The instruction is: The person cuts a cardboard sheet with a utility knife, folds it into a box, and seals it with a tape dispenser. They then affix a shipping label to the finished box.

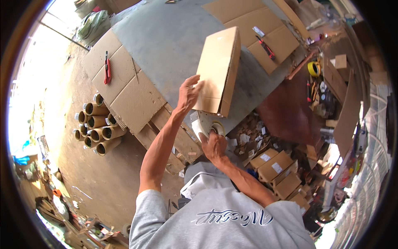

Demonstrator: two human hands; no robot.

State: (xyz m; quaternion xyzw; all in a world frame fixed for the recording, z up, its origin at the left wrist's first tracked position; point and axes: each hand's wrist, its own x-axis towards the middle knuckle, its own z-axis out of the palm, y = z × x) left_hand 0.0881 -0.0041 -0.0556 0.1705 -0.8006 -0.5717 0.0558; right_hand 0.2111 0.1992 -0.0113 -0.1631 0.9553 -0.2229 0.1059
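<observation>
A closed cardboard box [216, 65] stands on the grey tabletop [161, 40], close to the edge on my side. My left hand [189, 93] is raised at the box's left side, fingers apart and slightly blurred; whether the fingertips touch the cardboard is hard to tell. Just below the near end of the box, my right hand [214, 144] grips a tape dispenser [201, 124] with a roll of tape in it. Flat cardboard lies at both sides of the table. A red utility knife [107, 68] rests on the left piece, another red utility knife [266, 48] on the right piece.
Several cardboard tubes [102, 133] are stacked on the floor left of the table. Small cardboard boxes [276, 168] are piled at the lower right, beside paper scraps [248, 135]. Yellow tape [313, 69] and tools lie farther right. Wooden boards [183, 143] edge the table near me.
</observation>
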